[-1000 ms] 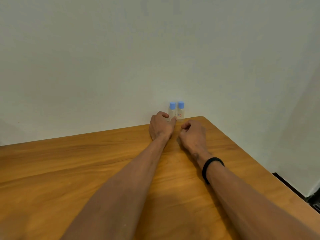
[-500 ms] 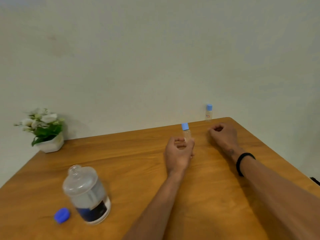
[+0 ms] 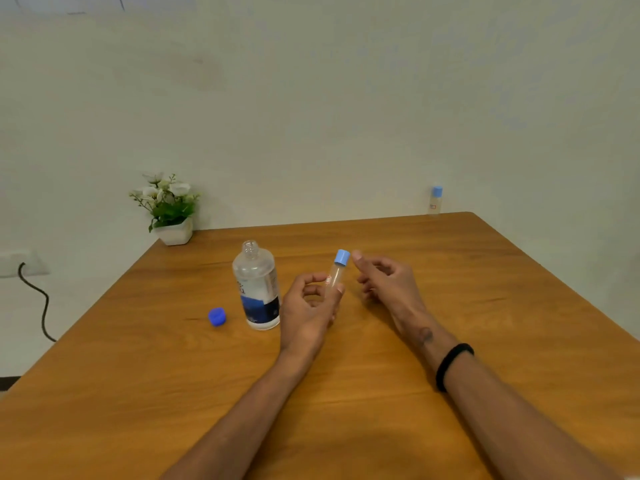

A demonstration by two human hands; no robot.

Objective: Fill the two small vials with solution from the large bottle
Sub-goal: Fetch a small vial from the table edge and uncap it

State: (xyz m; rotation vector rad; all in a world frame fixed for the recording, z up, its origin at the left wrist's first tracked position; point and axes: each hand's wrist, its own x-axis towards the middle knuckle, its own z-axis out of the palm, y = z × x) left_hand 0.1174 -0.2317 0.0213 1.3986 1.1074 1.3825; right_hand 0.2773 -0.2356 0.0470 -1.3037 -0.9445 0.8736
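Observation:
My left hand (image 3: 308,310) grips a small clear vial (image 3: 336,275) with a light blue cap, held tilted above the table. My right hand (image 3: 388,282) hovers just right of it, fingers apart, one fingertip close to the cap. The large clear bottle (image 3: 258,289) with a dark blue label stands uncapped just left of my left hand. Its blue cap (image 3: 217,316) lies on the table to the bottle's left. The second small vial (image 3: 435,199), capped, stands at the table's far right corner by the wall.
A wooden table (image 3: 346,375) fills the lower view, its right edge running diagonally. A white pot of flowers (image 3: 169,209) sits at the far left corner. A wall socket with a black cable (image 3: 38,296) is on the left wall.
My left hand carried one vial from the far corner toward the middle, near the bottle. My right hand followed and opened beside the vial's cap. The view swung left.

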